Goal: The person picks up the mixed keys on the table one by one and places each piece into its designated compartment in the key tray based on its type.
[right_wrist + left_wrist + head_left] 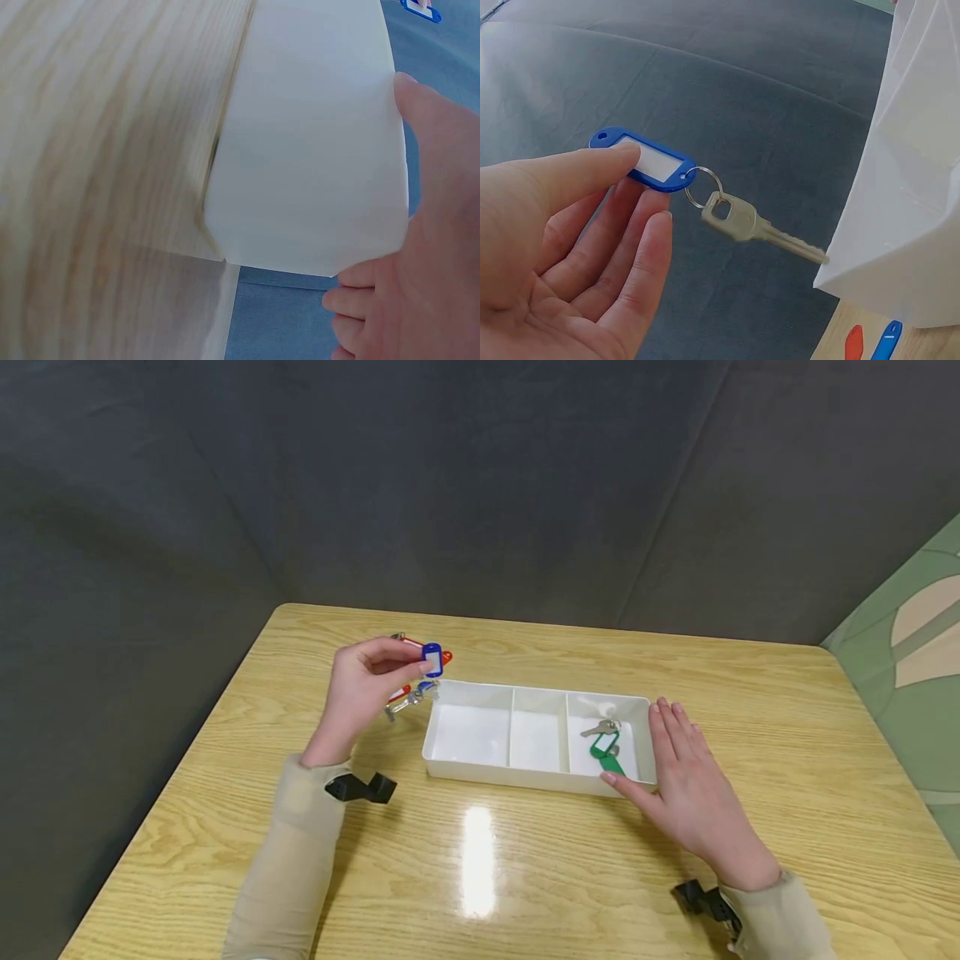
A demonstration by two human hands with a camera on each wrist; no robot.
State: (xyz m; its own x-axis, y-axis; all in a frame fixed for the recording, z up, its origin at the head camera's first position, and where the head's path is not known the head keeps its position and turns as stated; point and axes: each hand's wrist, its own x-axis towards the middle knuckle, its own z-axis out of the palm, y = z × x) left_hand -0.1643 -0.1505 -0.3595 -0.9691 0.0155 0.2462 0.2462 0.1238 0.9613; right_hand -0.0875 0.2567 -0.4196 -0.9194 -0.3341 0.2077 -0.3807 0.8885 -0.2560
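My left hand (358,687) pinches a blue key tag (432,660) between thumb and fingers, beyond the left end of a white divided tray (517,774). From its ring hangs a key (739,217), whose tip overlaps the tray's edge in the left wrist view. My right hand (693,789) lies against the tray's right end, fingers straight and thumb at the front rim. Inside the right-hand compartment are a green key tag (604,744), another green tag (611,765) and a key (600,728).
Left of the tray, partly behind my left hand, lie a red tag (399,694), another blue tag (426,687) and keys (405,702). Further back is another red tag (447,657). Dark cloth (465,493) stands behind the wooden table (570,877).
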